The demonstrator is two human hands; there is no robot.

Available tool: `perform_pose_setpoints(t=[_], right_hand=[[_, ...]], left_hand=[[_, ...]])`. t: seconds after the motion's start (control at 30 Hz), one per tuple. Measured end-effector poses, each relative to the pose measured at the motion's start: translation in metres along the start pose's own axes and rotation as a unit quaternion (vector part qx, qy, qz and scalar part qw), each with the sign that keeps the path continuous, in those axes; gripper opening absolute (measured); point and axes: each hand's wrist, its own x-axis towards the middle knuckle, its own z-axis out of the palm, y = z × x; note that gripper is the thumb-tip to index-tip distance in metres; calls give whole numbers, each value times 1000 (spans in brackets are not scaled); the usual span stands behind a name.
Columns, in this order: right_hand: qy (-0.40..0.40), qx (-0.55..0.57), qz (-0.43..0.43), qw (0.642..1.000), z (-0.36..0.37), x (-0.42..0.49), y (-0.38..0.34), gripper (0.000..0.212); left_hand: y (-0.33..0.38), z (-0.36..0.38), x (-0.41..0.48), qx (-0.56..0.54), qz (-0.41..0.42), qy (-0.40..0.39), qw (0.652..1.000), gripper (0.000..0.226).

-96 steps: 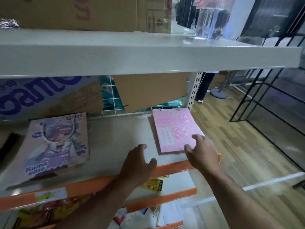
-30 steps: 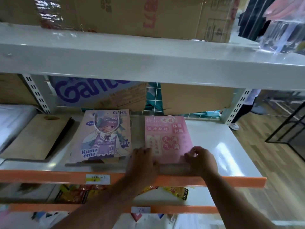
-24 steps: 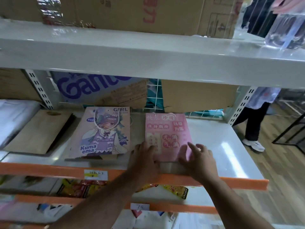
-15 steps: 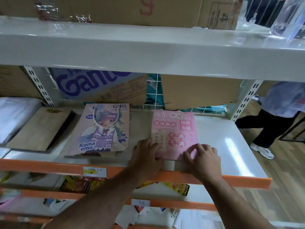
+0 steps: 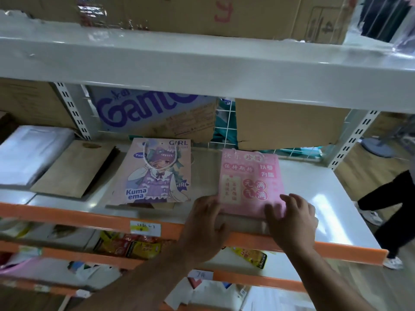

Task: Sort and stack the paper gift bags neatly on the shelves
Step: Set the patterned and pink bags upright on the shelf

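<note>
On the middle shelf, close to its front edge and right of centre, the pink gift bag lay flat with its cord handles toward the back. Its face carried Chinese characters in panels; I could read 珍惜 near the top and 满 twice lower down.

My right hand lay palm down on the bag's near right corner, fingers straight and a little spread, gripping nothing. My left hand sat at the near left corner, over the orange front rail, fingers relaxed. It was blurred, so its fingertips only seemed to touch the bag's edge.

Just left of the pink bag, apart from it, the purple gift bag lay flat on others of its kind. It showed a cartoon girl and the words "GIRL" and "Kuma ema". Further left lay a stack of brown paper bags, then a white wrapped bundle at the shelf's left end.

Behind the grid at the back edge stood a cardboard box with big purple lettering, its top cut off by the upper shelf. A white price tag on the rail bore handwriting too small to read. On the rail below, a second tag read "7元", with snack packets behind it.
</note>
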Motion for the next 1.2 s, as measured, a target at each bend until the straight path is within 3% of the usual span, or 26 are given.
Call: perform_pose_setpoints(t=[0.07, 0.27, 0.37, 0.5, 0.57, 0.67, 0.73, 0.83, 0.97, 1.1, 1.2], right_hand=[[7, 24, -39, 999, 1, -8, -22, 39], [-129, 183, -45, 974, 19, -19, -129, 17], [-165, 195, -25, 967, 34, -23, -173, 21], [-185, 160, 8, 970, 53, -30, -209, 15], [-180, 147, 25, 972, 61, -35, -220, 24], [-181, 154, 62, 969, 71, -42, -235, 23], [-161, 166, 91, 969, 78, -43, -243, 15], [-145, 178, 132, 964, 84, -42, -250, 33], [-148, 151, 140, 967, 86, -43, -249, 36], [-181, 151, 187, 954, 78, -39, -241, 52], [-223, 172, 206, 937, 76, -31, -234, 35]], left_hand=[[-8, -13, -9, -8, -8, 20, 1000, 36], [-41, -84, -2, -12, -47, 118, 992, 23], [-77, -120, 4, 20, -115, 122, 986, 36], [-129, -158, 15, 66, -210, 44, 974, 60], [-146, -171, 20, 45, -256, -5, 965, 67], [-164, -182, 28, -55, -298, -28, 953, 51], [-177, -186, 37, -53, -312, -32, 948, 47], [-187, -191, 51, -26, -332, -51, 942, 51], [-192, -190, 56, -35, -322, -96, 941, 26], [-193, -188, 58, -115, -371, -133, 912, 24], [-193, -188, 57, -169, -365, -129, 906, 19]])
